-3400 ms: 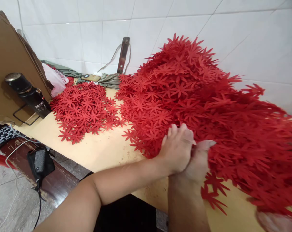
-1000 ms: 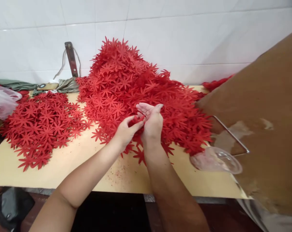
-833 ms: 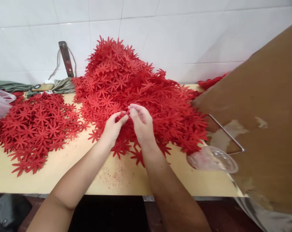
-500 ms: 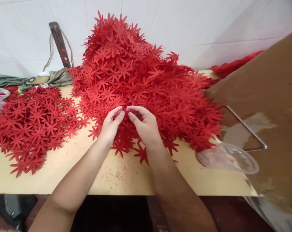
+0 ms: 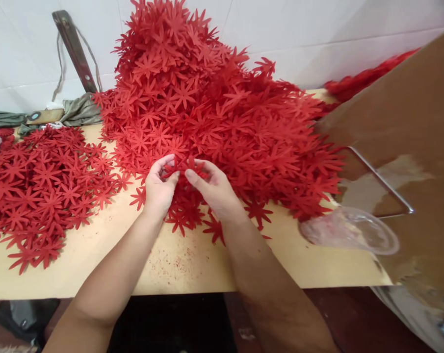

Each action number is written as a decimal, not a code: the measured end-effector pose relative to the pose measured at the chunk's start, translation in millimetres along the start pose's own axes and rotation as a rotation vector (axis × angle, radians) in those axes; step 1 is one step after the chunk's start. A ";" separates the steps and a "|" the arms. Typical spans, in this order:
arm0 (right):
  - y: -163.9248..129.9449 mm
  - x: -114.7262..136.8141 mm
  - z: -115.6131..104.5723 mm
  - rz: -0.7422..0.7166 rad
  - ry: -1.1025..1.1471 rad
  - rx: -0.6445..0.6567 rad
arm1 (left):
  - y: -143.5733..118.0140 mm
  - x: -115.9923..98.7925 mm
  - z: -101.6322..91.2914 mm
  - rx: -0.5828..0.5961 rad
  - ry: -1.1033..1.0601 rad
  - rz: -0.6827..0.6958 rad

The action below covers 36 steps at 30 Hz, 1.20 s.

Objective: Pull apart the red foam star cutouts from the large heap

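Note:
A tall heap of red flower-shaped cutouts [image 5: 222, 113] with narrow petals rises in front of my hands. My left hand [image 5: 161, 184] is closed, thumb against fingers, on a red flower cutout [image 5: 172, 170] at the near edge of the heap. Close beside it on the right, my right hand [image 5: 212, 186] pinches red petals between thumb and fingers. Whether both hands hold one cutout or several stacked together, I cannot tell. Loose flower cutouts lie below my wrists, partly hidden by them.
A lower pile of red cutouts [image 5: 41, 181] lies at the left. On the right stand a brown board [image 5: 402, 127] with a metal wire handle and a clear plastic tub [image 5: 349, 230]. Red crumbs dot the yellowish tabletop [image 5: 115, 267]. A dark metal bar [image 5: 74, 51] leans against the wall.
My hands have shifted slightly left, and more red petals show between my fingers. The view has tilted and moved a little closer to the heap.

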State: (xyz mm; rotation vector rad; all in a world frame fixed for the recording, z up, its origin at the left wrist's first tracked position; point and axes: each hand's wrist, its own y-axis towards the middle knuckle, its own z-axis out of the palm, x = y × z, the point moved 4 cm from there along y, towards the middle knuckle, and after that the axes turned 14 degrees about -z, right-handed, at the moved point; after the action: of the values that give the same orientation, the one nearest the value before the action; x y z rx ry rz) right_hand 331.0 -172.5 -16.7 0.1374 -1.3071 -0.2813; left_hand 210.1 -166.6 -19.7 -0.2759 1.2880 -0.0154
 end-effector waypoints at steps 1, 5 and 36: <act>-1.1 0.5 2.2 0.004 -0.005 0.031 | -0.2 -0.9 -0.5 0.005 0.006 0.023; -1.0 -3.2 -0.4 0.022 -0.029 0.014 | 1.6 -0.9 -2.4 0.048 -0.028 0.052; -3.7 -9.4 -12.6 -0.332 -0.238 -0.157 | -2.1 22.1 9.0 0.051 -0.101 -0.232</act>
State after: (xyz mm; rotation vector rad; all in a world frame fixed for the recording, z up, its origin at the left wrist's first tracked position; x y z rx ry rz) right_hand 340.5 -174.1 -29.6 0.1926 -1.4907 -0.6986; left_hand 225.2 -170.5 -37.9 -0.3762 1.1482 -0.2290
